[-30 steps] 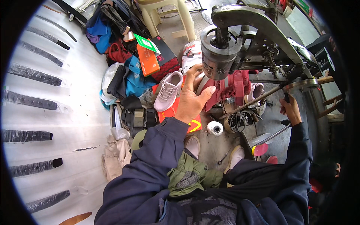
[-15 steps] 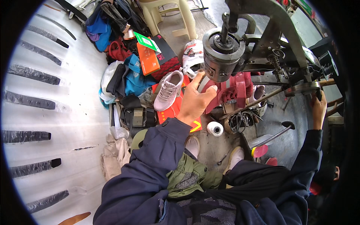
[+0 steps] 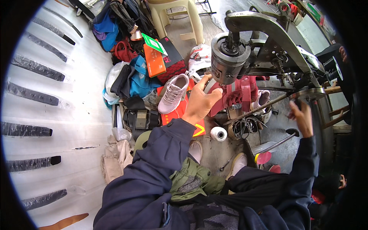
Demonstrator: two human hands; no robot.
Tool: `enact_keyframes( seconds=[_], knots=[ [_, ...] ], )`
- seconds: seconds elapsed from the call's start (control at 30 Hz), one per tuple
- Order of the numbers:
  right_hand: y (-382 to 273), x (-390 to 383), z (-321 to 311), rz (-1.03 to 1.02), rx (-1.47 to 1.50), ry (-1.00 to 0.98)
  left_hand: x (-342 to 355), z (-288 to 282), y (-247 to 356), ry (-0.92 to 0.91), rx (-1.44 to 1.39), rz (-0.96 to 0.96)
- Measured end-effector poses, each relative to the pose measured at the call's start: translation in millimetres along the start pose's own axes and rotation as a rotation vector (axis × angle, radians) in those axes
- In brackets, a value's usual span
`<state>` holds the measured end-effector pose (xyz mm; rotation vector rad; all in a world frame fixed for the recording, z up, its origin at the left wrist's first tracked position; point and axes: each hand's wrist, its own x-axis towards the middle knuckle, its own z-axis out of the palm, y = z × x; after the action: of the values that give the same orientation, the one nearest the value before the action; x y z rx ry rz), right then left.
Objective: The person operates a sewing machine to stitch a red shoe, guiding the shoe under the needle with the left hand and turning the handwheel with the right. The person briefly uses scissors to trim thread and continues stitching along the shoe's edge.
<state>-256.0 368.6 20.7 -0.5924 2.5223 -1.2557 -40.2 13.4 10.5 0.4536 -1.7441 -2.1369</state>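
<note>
A red lace-up shoe [image 3: 239, 94] sits under the round metal head [image 3: 229, 57] of a shoe-sewing machine. My left hand [image 3: 201, 99] is closed on the pale-edged end of this shoe, thumb and forefinger on either side; its other fingers are hidden. Beside the machine's hand wheel [image 3: 306, 93], my right hand [image 3: 302, 117] hangs just below the rim with fingers apart and nothing in them. To the left of my left hand, a pink sneaker [image 3: 174, 94] rests on a red sheet [image 3: 175, 117].
A white thread spool [image 3: 219, 133] stands on the floor. A metal rod [image 3: 276, 145] slants beside my right forearm. Bags [image 3: 140, 82], an orange box [image 3: 154, 61] and a cream stool [image 3: 174, 7] lie beyond. Wrapped black strips [image 3: 36, 69] line a white sheet at left.
My right hand has come off the wheel and moved left and down, its fingers spreading. The left hand stays on the red shoe. The view has shifted slightly.
</note>
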Motion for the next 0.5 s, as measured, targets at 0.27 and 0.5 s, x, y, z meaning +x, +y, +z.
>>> enact_keyframes(
  seconds=[0.27, 0.5],
  knots=[
    [55, 39, -95, -0.064, -0.291, 0.477, 2, -2, 6, -0.010, -0.007, -0.089],
    [92, 26, -28, 0.263, -0.041, 0.089, 4, -2, 4, -0.018, -0.032, -0.057]
  ],
)
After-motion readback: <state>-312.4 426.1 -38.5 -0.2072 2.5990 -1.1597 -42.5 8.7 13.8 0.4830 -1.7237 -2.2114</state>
